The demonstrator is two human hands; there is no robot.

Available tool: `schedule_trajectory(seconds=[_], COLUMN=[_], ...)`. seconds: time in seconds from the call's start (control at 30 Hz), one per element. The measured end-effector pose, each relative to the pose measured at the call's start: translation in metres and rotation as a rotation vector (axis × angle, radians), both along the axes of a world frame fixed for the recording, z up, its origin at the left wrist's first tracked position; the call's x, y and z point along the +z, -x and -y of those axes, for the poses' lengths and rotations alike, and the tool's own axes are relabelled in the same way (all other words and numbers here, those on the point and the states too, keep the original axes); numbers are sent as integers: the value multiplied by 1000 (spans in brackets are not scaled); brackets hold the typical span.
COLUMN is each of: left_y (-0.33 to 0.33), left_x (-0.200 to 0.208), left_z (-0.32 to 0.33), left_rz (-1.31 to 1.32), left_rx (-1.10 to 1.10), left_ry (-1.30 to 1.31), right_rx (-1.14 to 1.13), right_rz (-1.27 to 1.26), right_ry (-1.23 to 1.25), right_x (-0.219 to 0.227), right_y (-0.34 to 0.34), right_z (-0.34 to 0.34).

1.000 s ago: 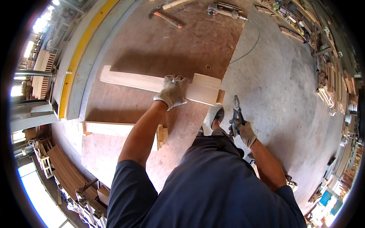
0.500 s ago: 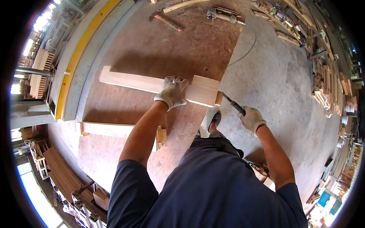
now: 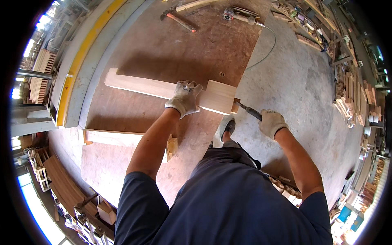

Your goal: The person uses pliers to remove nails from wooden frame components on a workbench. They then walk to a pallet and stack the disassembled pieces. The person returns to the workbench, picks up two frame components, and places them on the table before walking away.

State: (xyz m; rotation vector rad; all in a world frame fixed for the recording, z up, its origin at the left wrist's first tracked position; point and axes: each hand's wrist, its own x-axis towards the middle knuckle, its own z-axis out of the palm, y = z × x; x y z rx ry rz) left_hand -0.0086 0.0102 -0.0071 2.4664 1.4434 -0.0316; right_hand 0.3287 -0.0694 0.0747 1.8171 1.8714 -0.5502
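A pale wooden piece point(image 3: 141, 85), long with a broader block point(image 3: 218, 97) at its right end, lies across the brown work surface. My left hand point(image 3: 185, 98), in a whitish work glove, grips it beside the block, fingers curled over its far edge. My right hand point(image 3: 272, 123), gloved too, is closed around the grip of a dark-handled tool with a metal shaft point(image 3: 250, 111). The tool's far end meets the small wooden bit point(image 3: 235, 106) sticking out at the block's right end; I cannot make out the shape of its tip.
A hammer with an orange-red handle point(image 3: 181, 22) and an air nailer point(image 3: 241, 16) with a thin hose lie at the far side. Another wooden piece point(image 3: 114, 138) rests nearer, left of my forearm. A yellow-striped beam point(image 3: 83, 49) runs along the left. Stacked lumber point(image 3: 351, 96) stands at the right.
My right hand has risen slightly and the tool lies flatter, its tip now closer in against the block's end. My left hand keeps its grip on the wood.
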Motion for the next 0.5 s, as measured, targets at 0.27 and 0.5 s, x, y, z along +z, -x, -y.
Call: schedule_trajectory(seconds=[0.27, 0.5], left_y=[1, 0], left_x=[-4, -6], left_z=[-3, -5], left_rz=[7, 49], left_rx=[-5, -24], left_ry=[43, 14], right_rx=[-92, -927], right_rz=[-192, -1164], right_ry=[-13, 176], right_x=[-18, -116], right_y=[-17, -8], right_z=[-5, 57])
